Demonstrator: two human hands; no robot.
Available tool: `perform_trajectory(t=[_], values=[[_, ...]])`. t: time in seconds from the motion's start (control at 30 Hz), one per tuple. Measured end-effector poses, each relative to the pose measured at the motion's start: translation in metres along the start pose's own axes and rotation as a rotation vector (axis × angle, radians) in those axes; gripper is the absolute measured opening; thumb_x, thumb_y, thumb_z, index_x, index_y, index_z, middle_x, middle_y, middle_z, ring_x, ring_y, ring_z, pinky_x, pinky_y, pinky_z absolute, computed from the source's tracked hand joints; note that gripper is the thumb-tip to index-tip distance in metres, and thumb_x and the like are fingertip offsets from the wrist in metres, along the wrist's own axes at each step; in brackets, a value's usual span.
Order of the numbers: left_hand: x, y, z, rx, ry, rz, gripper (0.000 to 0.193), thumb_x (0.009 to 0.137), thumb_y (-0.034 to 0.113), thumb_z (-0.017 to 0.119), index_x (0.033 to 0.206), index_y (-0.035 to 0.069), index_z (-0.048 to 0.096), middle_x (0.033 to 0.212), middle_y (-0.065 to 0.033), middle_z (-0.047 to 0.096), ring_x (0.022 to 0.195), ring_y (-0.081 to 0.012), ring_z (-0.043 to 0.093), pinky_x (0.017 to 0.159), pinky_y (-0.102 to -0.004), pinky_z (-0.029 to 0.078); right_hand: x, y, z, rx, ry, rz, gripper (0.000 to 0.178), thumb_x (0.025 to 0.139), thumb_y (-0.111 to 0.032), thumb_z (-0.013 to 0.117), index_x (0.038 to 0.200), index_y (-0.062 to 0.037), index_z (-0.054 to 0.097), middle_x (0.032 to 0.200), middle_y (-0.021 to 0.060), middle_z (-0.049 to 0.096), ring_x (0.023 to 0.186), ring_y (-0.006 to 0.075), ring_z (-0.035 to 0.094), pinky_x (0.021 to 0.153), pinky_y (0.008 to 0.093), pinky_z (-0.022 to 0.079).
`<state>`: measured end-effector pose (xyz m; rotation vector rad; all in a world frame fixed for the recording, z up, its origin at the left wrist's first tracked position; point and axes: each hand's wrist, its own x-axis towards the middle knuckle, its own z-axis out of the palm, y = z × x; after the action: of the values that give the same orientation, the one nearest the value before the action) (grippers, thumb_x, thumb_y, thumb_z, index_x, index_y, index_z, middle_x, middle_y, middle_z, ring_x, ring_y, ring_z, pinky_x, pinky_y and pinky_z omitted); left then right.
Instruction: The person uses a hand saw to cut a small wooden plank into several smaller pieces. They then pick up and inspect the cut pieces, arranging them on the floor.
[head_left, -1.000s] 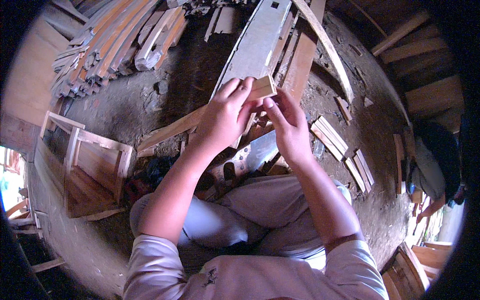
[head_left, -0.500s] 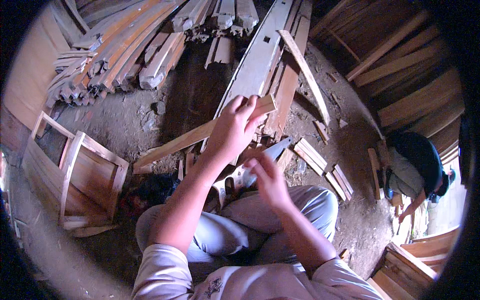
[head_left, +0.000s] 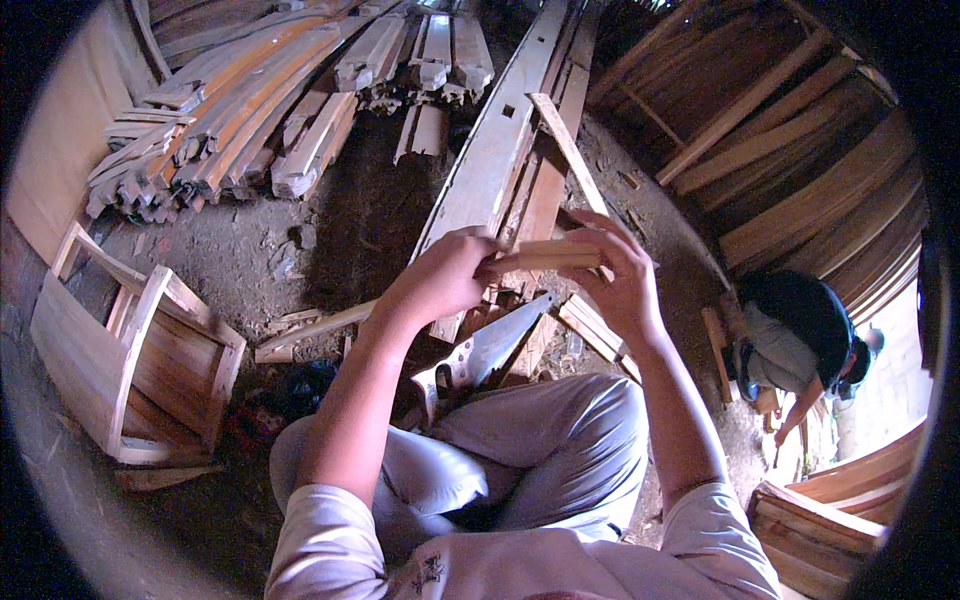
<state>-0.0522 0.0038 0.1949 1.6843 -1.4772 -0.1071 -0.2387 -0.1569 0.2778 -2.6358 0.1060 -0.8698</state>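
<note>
My left hand (head_left: 450,270) is closed round one end of a short pale wood piece (head_left: 555,255), raised in front of my knees. My right hand (head_left: 622,275) has its fingers curled over the other end, so the piece lies nearly level between them. A handsaw (head_left: 500,340) with a pale handle rests below the hands, its blade slanting up to the right, touched by neither hand. A wood strip (head_left: 320,332) slopes up toward my left forearm. Whether it joins the held piece is hidden.
Long planks (head_left: 490,165) run away ahead of me. Timber stacks (head_left: 240,110) fill the far left; a wooden frame (head_left: 145,350) stands at left. A person (head_left: 795,340) bends over at right, near leaning boards (head_left: 830,200). Offcuts (head_left: 595,328) lie by my right knee.
My right hand has risen from beside the saw to the wood piece's right end. My left hand has lowered slightly, and the piece has tipped from slanted to nearly level.
</note>
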Motion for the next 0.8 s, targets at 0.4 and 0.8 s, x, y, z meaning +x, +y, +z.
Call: perform_trajectory(t=[0.4, 0.8], values=[[0.007, 0.146, -0.167, -0.465, 0.902, 0.265, 0.054, 0.111, 0.044, 0.031, 0.135, -0.001, 0.050, 0.131, -0.0130, 0.057, 0.074, -0.0119, 0.044, 0.069, -0.0279, 0.040, -0.039, -0.045, 0.001, 1.099, 0.420, 0.420, 0.040, 0.109, -0.029, 0.049, 0.137, -0.0009, 0.057, 0.110, 0.0025, 0.062, 0.100, 0.0107, 0.055, 0.087, 0.0269, 0.045], [-0.146, 0.168, -0.075, -0.270, 0.944, 0.120, 0.043, 0.103, 0.001, 0.048, 0.144, -0.006, 0.038, 0.145, -0.0218, 0.051, 0.141, -0.0313, 0.045, 0.118, -0.0451, 0.035, -0.053, -0.143, 0.042, 0.640, 0.093, -0.170, 0.044, 0.082, -0.006, 0.079, 0.121, 0.0011, 0.061, 0.126, 0.0179, 0.065, 0.119, 0.0313, 0.062, 0.099, 0.0396, 0.048]])
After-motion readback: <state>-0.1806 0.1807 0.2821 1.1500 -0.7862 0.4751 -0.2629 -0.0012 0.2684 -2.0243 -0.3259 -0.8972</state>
